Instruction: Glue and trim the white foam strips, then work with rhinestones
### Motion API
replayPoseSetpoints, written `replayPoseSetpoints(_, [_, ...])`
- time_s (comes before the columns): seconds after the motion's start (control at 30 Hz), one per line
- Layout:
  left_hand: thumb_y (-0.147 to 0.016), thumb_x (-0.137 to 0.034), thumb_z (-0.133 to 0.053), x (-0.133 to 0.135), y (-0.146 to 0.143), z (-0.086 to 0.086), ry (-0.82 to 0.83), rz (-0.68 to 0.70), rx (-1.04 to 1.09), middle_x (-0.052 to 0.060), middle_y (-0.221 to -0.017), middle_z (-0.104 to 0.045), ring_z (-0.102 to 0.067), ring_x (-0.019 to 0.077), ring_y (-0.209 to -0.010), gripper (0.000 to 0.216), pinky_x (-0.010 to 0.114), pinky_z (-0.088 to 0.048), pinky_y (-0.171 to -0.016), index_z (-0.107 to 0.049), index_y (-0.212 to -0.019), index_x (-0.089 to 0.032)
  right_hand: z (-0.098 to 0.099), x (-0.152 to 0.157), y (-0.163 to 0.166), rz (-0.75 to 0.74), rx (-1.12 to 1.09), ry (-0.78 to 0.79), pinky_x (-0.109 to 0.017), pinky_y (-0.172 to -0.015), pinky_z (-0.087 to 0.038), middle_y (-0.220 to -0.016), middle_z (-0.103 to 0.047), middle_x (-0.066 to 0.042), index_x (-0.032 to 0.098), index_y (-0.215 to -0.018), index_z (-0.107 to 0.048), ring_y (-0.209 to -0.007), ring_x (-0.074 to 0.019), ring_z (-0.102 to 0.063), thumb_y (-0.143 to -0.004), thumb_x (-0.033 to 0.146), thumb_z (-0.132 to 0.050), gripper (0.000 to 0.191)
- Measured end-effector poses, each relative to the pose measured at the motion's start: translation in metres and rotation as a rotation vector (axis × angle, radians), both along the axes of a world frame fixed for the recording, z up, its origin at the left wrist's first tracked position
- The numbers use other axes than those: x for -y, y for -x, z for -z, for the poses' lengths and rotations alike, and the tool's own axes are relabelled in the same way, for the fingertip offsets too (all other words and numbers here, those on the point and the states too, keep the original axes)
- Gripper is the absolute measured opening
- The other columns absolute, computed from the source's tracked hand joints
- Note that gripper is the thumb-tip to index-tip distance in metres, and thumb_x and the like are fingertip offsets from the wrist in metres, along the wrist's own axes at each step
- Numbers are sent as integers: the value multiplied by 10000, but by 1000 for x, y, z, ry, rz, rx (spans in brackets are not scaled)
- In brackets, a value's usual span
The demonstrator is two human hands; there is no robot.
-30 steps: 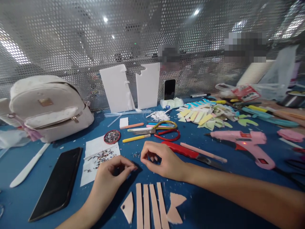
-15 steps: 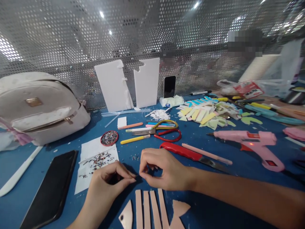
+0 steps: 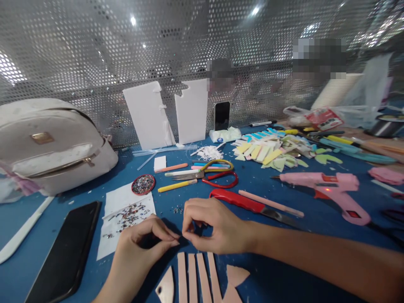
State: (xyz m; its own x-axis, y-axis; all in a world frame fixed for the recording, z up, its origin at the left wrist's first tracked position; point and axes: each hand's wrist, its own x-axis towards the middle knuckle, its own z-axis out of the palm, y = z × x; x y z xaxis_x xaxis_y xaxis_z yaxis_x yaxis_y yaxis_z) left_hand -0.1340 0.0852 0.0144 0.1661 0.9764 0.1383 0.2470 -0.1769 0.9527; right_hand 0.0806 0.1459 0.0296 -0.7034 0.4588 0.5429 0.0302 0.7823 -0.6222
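My left hand (image 3: 143, 242) is closed in a pinch, thumb and forefinger together, low in the middle of the view. Close beside its fingertips, my right hand (image 3: 210, 227) is curled with its thumb and forefinger pinched too. Whatever lies between the fingers of either hand is too small to make out. Below the hands lie several narrow pinkish strips (image 3: 192, 277), a head-shaped piece (image 3: 166, 286) with a dark eye hole on their left and a tail-shaped piece (image 3: 237, 275) on their right. Behind my left hand, a white paper (image 3: 109, 227) carries scattered tiny beads (image 3: 131, 215).
A red-rimmed dish of beads (image 3: 143, 185), scissors (image 3: 217, 172), a red-handled cutter (image 3: 240, 202) and markers (image 3: 176, 186) lie beyond my hands. A pink glue gun (image 3: 325, 181) is at right. A black phone (image 3: 65, 252) and a white backpack (image 3: 57, 143) are at left.
The whole view has shifted slightly to the left. Both hands keep their pinched poses, with their fingertips still close together.
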Motion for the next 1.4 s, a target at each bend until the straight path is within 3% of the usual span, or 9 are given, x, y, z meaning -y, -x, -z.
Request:
replayPoseSetpoints(0.6, [-752,-203,-746,4,-11,-7,69,-82,95,6,-742,-739,-690,160,-750,128,262,-536,-737,-699,-636,-229,1,-1,0,-6,1,-8,-212,-588,-400,-738,-580,1,183,-801,-574,-688,-121,-534,-835,112,-590,81])
replayPoseSetpoints(0.9, [-762,-203,-743,3,-9,-6,75,-79,102,-8,-737,-738,-699,133,-749,130,216,-527,-737,-691,-645,-223,0,0,0,23,-27,-4,-213,-596,-407,-733,-584,1,173,-798,-582,-689,-120,-538,-829,116,-591,67])
replayPoseSetpoints(1.13, [-791,-188,-741,-3,-1,0,17,22,30,0,-763,-756,-729,141,-768,112,209,-567,-728,-711,-691,-227,1,0,0,21,-16,0,-216,-597,-409,-736,-591,0,177,-801,-585,-697,-125,-544,-832,119,-595,67])
replayPoseSetpoints(1.4, [-742,-165,-752,-1,-7,-6,5,-35,62,-3,-711,-758,-731,126,-706,121,170,-569,-676,-707,-645,-221,1,0,0,9,-2,1,-213,-600,-409,-731,-590,0,171,-798,-586,-698,-123,-545,-827,111,-602,68])
